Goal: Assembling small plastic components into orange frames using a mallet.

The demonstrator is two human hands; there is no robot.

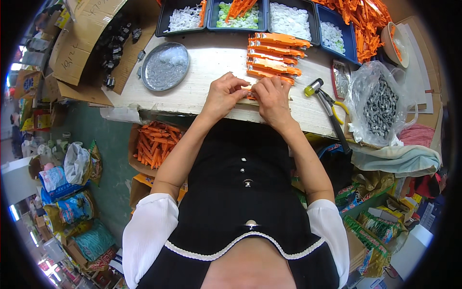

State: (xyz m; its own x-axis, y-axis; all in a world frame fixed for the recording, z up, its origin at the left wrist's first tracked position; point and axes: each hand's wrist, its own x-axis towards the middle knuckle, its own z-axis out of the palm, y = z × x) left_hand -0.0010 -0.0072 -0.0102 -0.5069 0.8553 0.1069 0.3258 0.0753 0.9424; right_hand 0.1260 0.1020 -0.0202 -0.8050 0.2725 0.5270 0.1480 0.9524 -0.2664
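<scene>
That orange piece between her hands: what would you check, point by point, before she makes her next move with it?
1. Both hands on the piece: ok. Left hand and right hand pinch the orange piece together.
2. Grip firm: cannot tell, fingers hide most of it.
3. Piece over the table, not past the edge: ok.
4. Stack of finished orange pieces within reach: ok, just beyond the hands.
5. Mallet clear of the hands: ok, lying to the right.
</scene>
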